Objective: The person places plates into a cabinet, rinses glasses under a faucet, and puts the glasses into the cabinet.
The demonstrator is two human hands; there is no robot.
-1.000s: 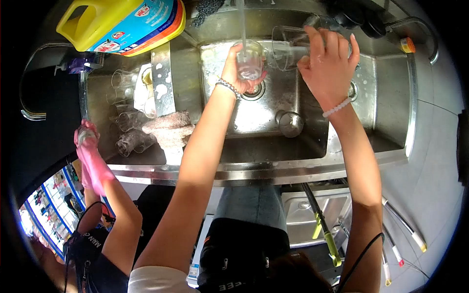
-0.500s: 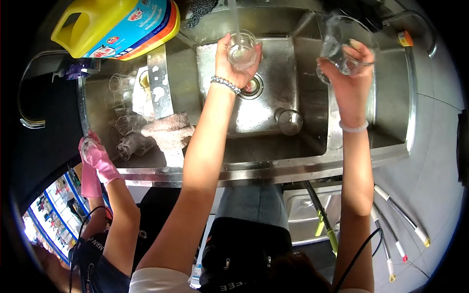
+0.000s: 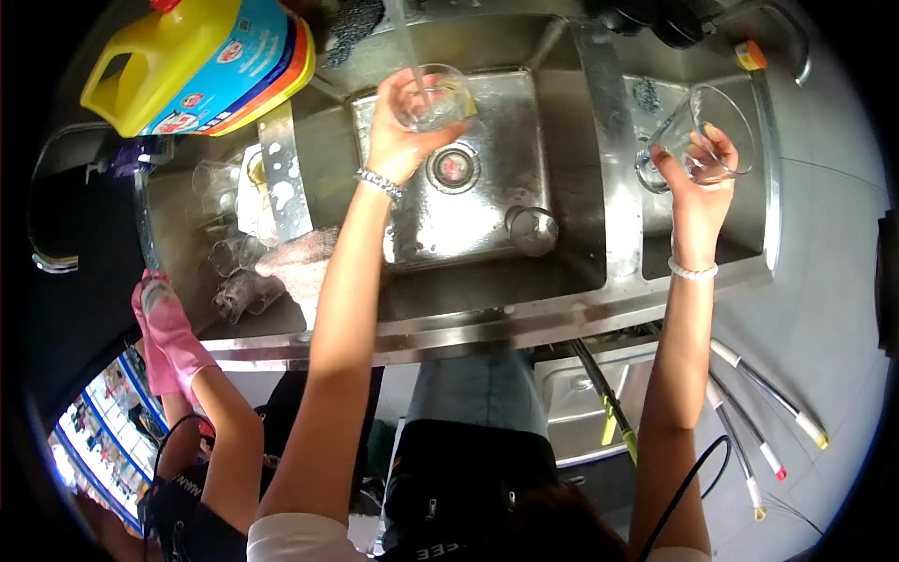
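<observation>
My left hand (image 3: 398, 126) is wrapped round a clear glass (image 3: 438, 98) under a thin stream of water, above the middle sink basin (image 3: 468, 225). My right hand (image 3: 698, 178) grips a larger clear glass (image 3: 688, 131) with a base, tilted over the right basin (image 3: 740, 239). Another clear glass (image 3: 533, 230) lies on the floor of the middle basin, near its lower right corner. Beside it, further up, is the round drain (image 3: 453, 168).
A yellow jug (image 3: 201, 66) stands at the back left. Several glasses (image 3: 217, 183) and a brownish cloth (image 3: 304, 262) are at the left basin. A co-worker's pink-gloved hands (image 3: 169, 328) are at the left edge. Long-handled tools (image 3: 768, 398) lie at the lower right.
The view has shifted. My left hand's glass has tilted under the stream. My right hand has moved right and lower with its glass, now over the right basin.
</observation>
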